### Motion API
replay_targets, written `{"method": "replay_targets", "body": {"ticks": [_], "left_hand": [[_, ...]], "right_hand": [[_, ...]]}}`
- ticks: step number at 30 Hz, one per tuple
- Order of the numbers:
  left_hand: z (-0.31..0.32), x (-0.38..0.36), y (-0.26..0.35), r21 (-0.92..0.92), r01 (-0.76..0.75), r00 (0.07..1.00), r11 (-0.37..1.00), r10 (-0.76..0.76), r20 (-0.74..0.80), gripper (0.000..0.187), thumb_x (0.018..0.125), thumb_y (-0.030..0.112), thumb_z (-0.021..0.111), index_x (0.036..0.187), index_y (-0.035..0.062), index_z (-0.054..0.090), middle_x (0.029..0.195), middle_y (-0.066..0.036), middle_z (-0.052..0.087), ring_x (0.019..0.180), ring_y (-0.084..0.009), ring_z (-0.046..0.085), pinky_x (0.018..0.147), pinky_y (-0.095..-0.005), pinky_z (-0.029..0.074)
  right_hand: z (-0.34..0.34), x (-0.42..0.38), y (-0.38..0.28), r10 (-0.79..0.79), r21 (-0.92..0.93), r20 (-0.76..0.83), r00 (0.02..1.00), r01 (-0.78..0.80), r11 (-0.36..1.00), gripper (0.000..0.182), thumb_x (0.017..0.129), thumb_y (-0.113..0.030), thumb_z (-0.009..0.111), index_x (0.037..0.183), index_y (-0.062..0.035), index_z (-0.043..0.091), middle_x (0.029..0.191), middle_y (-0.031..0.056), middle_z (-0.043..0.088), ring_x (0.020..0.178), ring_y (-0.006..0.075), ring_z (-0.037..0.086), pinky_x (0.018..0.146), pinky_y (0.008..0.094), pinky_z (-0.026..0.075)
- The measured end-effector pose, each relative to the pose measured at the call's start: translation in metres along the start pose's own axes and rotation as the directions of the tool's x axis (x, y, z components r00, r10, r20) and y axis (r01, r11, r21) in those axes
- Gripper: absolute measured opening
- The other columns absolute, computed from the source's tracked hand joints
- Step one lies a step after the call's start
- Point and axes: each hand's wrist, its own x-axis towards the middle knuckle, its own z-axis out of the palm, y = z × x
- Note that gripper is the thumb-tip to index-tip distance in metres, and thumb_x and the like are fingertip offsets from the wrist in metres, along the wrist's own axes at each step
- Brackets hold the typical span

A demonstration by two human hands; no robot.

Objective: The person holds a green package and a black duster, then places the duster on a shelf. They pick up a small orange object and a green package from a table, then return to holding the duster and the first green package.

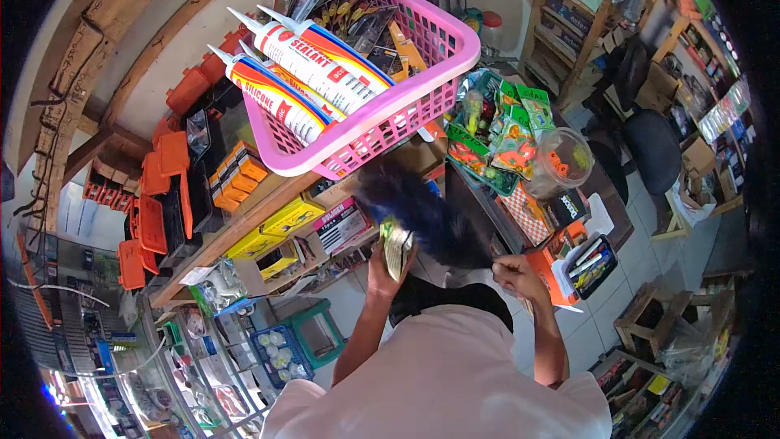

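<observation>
My left hand [388, 270] is wrapped round a small yellow-and-white packet [396, 245], held upright in front of my chest. My right hand [520, 276] is closed on the thin end of a dark, fluffy duster [431, 215]. The duster stretches up and to the left from that hand, its blurred, feathery part passing close to the packet and over the shelf edge. Whether the duster touches the packet is not clear.
A pink basket [467, 47] with sealant tubes [325, 61] stands on the wooden shelf ahead. To its left are orange boxes [152, 199]. Right of centre, bagged goods [513, 134], a clear jar [562, 158] and a pen tray [591, 267] sit on a desk. A black chair [652, 154] is further right.
</observation>
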Motion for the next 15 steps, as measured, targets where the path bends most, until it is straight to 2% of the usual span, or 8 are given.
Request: {"method": "replay_targets", "body": {"ticks": [2,4,6,7,11,12,13,15], "left_hand": [[0.005,-0.005,0.005,-0.481,0.308,0.906,0.821,-0.407,-0.113,0.032,0.097,0.035,0.045,0.118,0.0128,0.055,0.111,-0.005,0.062,0.101,-0.0239,0.061,0.087,-0.048,0.05],[-0.01,-0.015,-0.003,-0.263,0.38,0.924,0.887,-0.354,0.142,0.033,0.096,0.031,0.051,0.122,0.0101,0.053,0.114,-0.005,0.06,0.103,-0.021,0.059,0.09,-0.0415,0.049],[-0.012,-0.029,-0.009,0.124,0.404,0.91,0.906,-0.412,0.05,0.037,0.093,0.027,0.058,0.124,0.0077,0.052,0.115,-0.004,0.059,0.106,-0.0178,0.057,0.091,-0.0354,0.047],[-0.015,-0.032,-0.009,0.345,0.468,0.856,0.813,-0.514,0.05,0.04,0.091,0.024,0.063,0.125,0.0062,0.051,0.118,-0.004,0.058,0.11,-0.0156,0.054,0.095,-0.0328,0.044],[-0.028,-0.023,-0.035,0.371,0.51,0.702,0.776,-0.625,0.343,0.052,0.085,0.027,0.07,0.128,0.0048,0.051,0.122,-0.004,0.057,0.111,-0.016,0.052,0.098,-0.0338,0.04],[-0.017,-0.02,-0.029,0.372,0.513,0.698,0.774,-0.628,0.344,0.052,0.085,0.027,0.07,0.128,0.0048,0.051,0.122,-0.004,0.057,0.111,-0.016,0.052,0.098,-0.0338,0.04],[-0.005,-0.019,-0.022,0.531,0.473,0.684,0.703,-0.673,0.282,0.052,0.085,0.026,0.071,0.128,0.0047,0.051,0.122,-0.004,0.057,0.111,-0.016,0.052,0.097,-0.0333,0.041],[0.021,-0.01,-0.005,0.765,0.373,0.646,0.526,-0.739,0.193,0.051,0.084,0.021,0.071,0.128,0.0044,0.05,0.122,-0.005,0.057,0.111,-0.0156,0.051,0.096,-0.0321,0.041]], "right_hand": [[0.0,0.003,0.0,0.072,0.081,-0.03,0.997,-0.069,0.994,0.038,0.095,-0.025,0.056,0.066,-0.0073,0.04,0.061,-0.0059,0.034,0.056,0.0044,0.033,0.049,0.0243,0.028],[0.001,0.005,0.007,0.138,0.158,-0.067,0.988,-0.126,0.979,0.039,0.094,-0.027,0.057,0.065,-0.0077,0.038,0.061,-0.0056,0.033,0.057,0.0048,0.033,0.05,0.0252,0.028],[0.003,0.007,0.02,-0.107,-0.329,-0.144,0.984,0.054,0.943,0.044,0.09,-0.03,0.062,0.064,-0.0081,0.035,0.061,-0.0049,0.029,0.059,0.0061,0.031,0.051,0.0264,0.028],[0.004,0.009,0.026,-0.104,-0.328,-0.152,0.983,0.049,0.943,0.044,0.09,-0.03,0.062,0.064,-0.0081,0.035,0.061,-0.0049,0.029,0.059,0.0061,0.031,0.051,0.0264,0.028],[0.034,0.017,0.036,-0.138,-0.273,-0.216,0.967,0.076,0.959,0.044,0.086,-0.028,0.068,0.065,-0.0071,0.036,0.061,-0.005,0.03,0.059,0.0065,0.031,0.05,0.0274,0.028],[0.038,0.022,0.047,-0.109,-0.217,-0.267,0.958,0.051,0.975,0.043,0.085,-0.027,0.069,0.065,-0.0068,0.037,0.06,-0.0051,0.031,0.058,0.0063,0.03,0.05,0.0276,0.027],[0.037,0.03,0.063,-0.154,-0.236,-0.241,0.958,0.097,0.967,0.029,0.085,-0.024,0.065,0.068,-0.0067,0.05,0.056,-0.0049,0.048,0.049,0.0036,0.042,0.042,0.025,0.032],[0.038,0.029,0.065,-0.094,-0.155,-0.216,0.972,0.061,0.986,0.027,0.085,-0.023,0.065,0.069,-0.0067,0.05,0.056,-0.005,0.047,0.048,0.0028,0.041,0.041,0.0241,0.03]]}}
